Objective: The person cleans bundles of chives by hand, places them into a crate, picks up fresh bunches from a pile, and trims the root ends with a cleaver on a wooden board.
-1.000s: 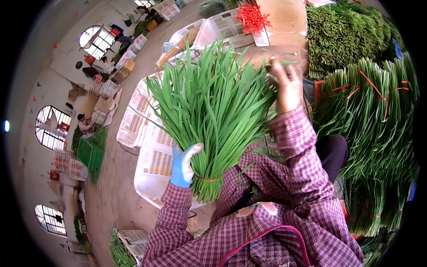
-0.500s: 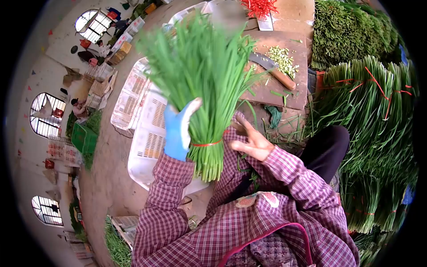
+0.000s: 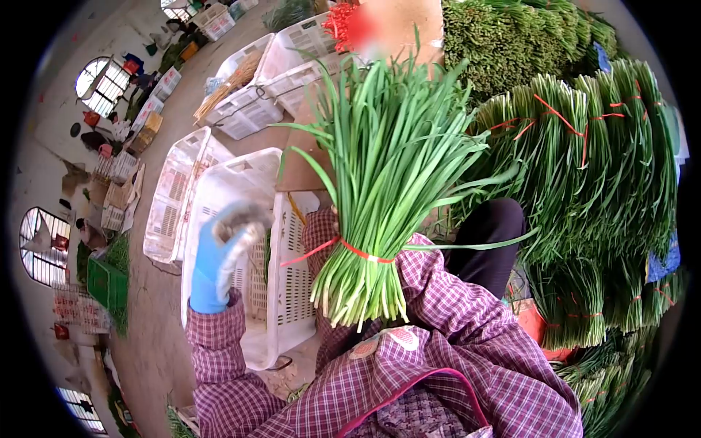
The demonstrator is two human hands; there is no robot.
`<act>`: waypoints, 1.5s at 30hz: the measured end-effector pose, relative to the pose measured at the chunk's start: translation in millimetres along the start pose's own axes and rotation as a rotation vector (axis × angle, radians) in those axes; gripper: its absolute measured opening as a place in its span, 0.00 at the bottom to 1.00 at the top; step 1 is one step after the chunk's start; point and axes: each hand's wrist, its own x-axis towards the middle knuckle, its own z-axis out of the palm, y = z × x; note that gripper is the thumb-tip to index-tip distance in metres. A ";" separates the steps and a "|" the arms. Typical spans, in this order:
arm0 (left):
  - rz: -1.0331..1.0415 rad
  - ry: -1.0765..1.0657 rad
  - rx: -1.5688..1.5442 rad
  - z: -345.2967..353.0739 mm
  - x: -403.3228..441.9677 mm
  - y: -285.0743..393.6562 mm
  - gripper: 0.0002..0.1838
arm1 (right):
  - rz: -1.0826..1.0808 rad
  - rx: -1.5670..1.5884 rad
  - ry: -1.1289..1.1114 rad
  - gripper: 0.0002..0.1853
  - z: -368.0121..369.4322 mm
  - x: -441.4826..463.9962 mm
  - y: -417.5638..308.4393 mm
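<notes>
A tied bunch of green leafy stalks (image 3: 387,168) stands over my lap, its pale cut ends toward me. A red band (image 3: 358,252) wraps it near the cut ends, one loose end sticking out left. My left hand (image 3: 232,244), in a blue and white glove, is off the bunch over a white basket (image 3: 292,292); its fingers are curled and blurred, and what is in them, if anything, is not clear. My right forearm runs up behind the bunch, and the leaves hide that hand.
Banded bunches (image 3: 584,168) are piled on the right, with more stalks (image 3: 511,51) behind. Red ties (image 3: 340,26) lie at the top beside cardboard. Crates (image 3: 244,109) stand at the upper left. A green crate (image 3: 106,283) and people sit farther left.
My left hand has let go of the bunch and moved left. The bunch has shifted right, and my right hand has gone behind it. The view has turned right.
</notes>
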 end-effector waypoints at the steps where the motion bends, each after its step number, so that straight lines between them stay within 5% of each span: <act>1: -0.068 -0.037 0.100 7.4 -5.5 0.2 0.32 | 0.009 -0.012 0.019 0.46 -1.6 -4.3 0.1; 4: -0.206 -0.161 -0.036 12.4 -9.7 -24.0 0.31 | 0.017 -0.036 0.037 0.46 -3.1 -6.9 -1.9; 10: -0.062 -0.145 0.090 42.3 -4.9 -37.7 0.38 | 0.026 -0.070 0.038 0.46 2.1 -4.0 0.9; 14: 0.008 0.039 0.085 46.4 -4.3 -27.3 0.29 | 0.041 -0.080 0.030 0.46 3.5 -3.2 2.0; 15: 0.112 0.154 0.078 50.8 -3.9 -23.4 0.18 | 0.043 -0.085 0.032 0.46 4.2 -3.8 2.3; 19: 0.199 0.233 0.156 55.4 -2.2 6.1 0.05 | 0.051 -0.093 0.035 0.45 3.9 -5.2 -0.6; 26: 0.480 0.168 0.311 79.0 44.9 24.1 0.10 | 0.065 -0.113 0.036 0.45 6.2 -6.9 0.6; 32: 0.373 0.032 0.567 81.8 72.3 30.5 0.18 | 0.073 -0.114 0.030 0.45 5.2 -6.4 0.3; 45: 0.253 -0.034 0.440 76.4 75.3 24.6 0.05 | 0.081 -0.121 0.025 0.44 2.7 -2.4 -3.3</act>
